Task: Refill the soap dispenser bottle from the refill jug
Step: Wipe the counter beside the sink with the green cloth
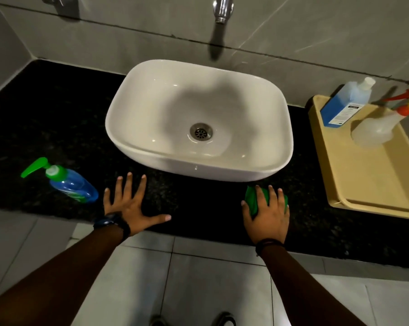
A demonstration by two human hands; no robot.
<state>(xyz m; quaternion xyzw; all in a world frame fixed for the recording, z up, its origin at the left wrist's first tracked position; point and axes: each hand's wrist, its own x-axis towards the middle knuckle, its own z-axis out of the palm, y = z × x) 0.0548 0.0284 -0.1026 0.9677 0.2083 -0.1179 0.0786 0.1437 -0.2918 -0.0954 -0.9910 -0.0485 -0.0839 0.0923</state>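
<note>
The soap dispenser bottle (69,183), blue with a green pump head, stands on the black counter (57,114) at the front left. My left hand (130,203) lies flat on the counter just right of it, fingers spread, holding nothing. My right hand (267,212) presses down on a green cloth (253,201) on the counter in front of the basin. The refill jug (344,104), a clear bottle of blue liquid with a white cap and a label, stands at the back of the beige tray (368,184) on the right.
A white basin (198,121) sits mid-counter under a chrome wall tap (222,9). A clear spray bottle (377,128) with an orange and yellow trigger lies on the tray. Grey tiled wall behind, pale floor tiles and my feet below the counter edge.
</note>
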